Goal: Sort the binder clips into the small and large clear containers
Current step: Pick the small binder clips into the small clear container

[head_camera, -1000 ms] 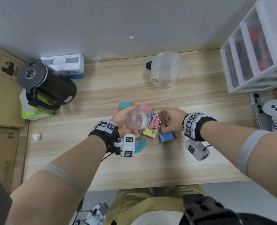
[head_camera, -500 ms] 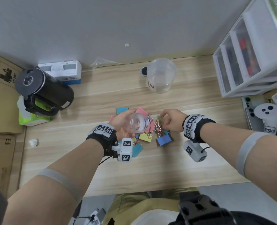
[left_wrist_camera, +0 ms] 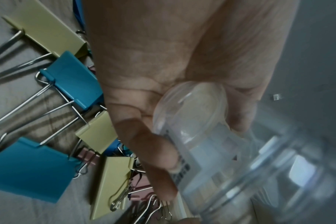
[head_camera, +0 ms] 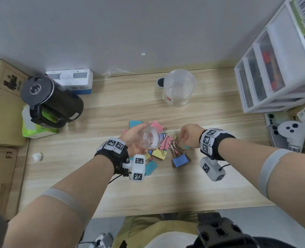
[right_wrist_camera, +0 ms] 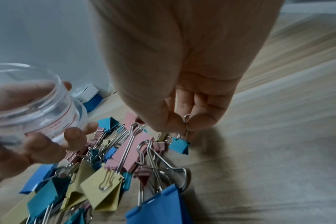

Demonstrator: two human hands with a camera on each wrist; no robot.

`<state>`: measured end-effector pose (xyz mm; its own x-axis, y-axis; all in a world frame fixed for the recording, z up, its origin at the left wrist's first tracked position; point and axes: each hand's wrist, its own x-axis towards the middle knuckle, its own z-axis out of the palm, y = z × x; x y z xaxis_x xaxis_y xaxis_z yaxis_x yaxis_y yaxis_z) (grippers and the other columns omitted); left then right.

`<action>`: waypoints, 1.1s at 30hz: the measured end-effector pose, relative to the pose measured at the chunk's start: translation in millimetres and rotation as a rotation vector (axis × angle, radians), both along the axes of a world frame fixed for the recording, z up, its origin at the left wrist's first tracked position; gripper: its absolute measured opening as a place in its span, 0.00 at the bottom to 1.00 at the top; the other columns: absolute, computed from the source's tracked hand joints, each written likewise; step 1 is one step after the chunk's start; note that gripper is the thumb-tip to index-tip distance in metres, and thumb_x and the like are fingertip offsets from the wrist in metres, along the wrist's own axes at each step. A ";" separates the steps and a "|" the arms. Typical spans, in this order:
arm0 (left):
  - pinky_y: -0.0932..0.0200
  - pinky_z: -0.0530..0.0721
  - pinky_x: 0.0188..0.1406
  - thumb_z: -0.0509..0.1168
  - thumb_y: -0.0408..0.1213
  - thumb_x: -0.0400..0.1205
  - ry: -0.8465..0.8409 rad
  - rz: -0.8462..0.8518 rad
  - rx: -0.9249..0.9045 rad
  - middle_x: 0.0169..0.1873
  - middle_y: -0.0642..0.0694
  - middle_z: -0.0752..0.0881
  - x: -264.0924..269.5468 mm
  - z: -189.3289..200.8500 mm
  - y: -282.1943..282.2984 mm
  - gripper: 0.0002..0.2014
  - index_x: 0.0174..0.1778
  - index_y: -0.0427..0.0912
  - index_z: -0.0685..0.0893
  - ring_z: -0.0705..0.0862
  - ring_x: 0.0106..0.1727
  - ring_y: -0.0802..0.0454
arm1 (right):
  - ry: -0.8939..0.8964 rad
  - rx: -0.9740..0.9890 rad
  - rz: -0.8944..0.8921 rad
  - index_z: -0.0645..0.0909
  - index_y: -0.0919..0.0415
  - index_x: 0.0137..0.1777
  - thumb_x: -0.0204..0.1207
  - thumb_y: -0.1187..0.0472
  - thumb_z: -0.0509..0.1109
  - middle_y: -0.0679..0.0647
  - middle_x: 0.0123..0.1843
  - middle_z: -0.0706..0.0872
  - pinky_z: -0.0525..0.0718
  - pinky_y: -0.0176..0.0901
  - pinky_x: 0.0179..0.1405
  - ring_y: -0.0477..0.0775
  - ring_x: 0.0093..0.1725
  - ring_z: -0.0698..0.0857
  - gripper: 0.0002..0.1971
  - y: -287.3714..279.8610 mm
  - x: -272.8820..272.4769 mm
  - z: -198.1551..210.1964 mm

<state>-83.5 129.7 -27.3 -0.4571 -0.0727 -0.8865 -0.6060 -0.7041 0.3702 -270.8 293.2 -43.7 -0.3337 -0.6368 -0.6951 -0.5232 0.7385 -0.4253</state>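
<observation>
A small teal binder clip (right_wrist_camera: 179,145) is pinched by its wire handle between the thumb and fingertips of the right hand (head_camera: 189,136), dangling just above the table (head_camera: 219,185) at the right side of the clip pile (head_camera: 159,149). The small clear container (head_camera: 149,138) is gripped in the left hand (head_camera: 133,140), fingers curled round it, tipped on its side over the pile with its mouth turned toward the right hand. Underneath, the pile is spread near the middle of the table: pink, yellow, teal and blue clips of mixed sizes, all tangled together, with a big blue clip (head_camera: 180,160) at the pile's near right edge. The large clear container (head_camera: 179,87) is stood upright toward the table's far edge, well apart from both hands. A black kettle (head_camera: 48,99) is parked at the far left corner, a white drawer unit (head_camera: 277,68) at the far right.
</observation>
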 end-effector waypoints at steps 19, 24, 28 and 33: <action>0.61 0.80 0.19 0.70 0.60 0.78 -0.011 0.017 -0.010 0.46 0.37 0.88 14.0 -6.5 1.1 0.32 0.66 0.36 0.86 0.88 0.36 0.41 | 0.026 -0.028 0.245 0.78 0.54 0.50 0.55 0.45 0.86 0.45 0.37 0.81 0.80 0.42 0.34 0.52 0.40 0.82 0.28 1.8 28.1 -17.1; 0.62 0.79 0.18 0.69 0.58 0.79 -0.035 0.024 -0.037 0.37 0.42 0.88 16.4 0.1 4.5 0.22 0.54 0.40 0.88 0.86 0.31 0.45 | 0.079 -0.043 0.271 0.78 0.51 0.42 0.57 0.46 0.82 0.47 0.41 0.85 0.85 0.44 0.38 0.54 0.41 0.85 0.20 -3.9 40.1 -18.5; 0.61 0.80 0.19 0.72 0.58 0.76 -0.039 0.016 -0.044 0.45 0.40 0.87 17.9 2.3 -0.7 0.32 0.69 0.38 0.84 0.87 0.36 0.43 | 0.006 -0.042 0.261 0.84 0.52 0.39 0.67 0.55 0.78 0.45 0.38 0.86 0.88 0.45 0.41 0.53 0.42 0.87 0.05 -6.8 37.7 -12.4; 0.62 0.80 0.19 0.66 0.58 0.81 -0.020 0.004 -0.031 0.41 0.40 0.88 11.7 15.3 -5.0 0.24 0.61 0.40 0.85 0.89 0.32 0.45 | -0.005 -0.079 0.181 0.83 0.54 0.38 0.64 0.56 0.79 0.45 0.35 0.84 0.85 0.43 0.37 0.52 0.39 0.85 0.08 -7.8 22.8 -3.2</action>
<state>-71.7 124.7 -12.0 -0.4392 -0.1023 -0.8925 -0.6106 -0.6948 0.3801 -248.1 285.4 -46.8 -0.2049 -0.7385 -0.6424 -0.6423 0.5967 -0.4811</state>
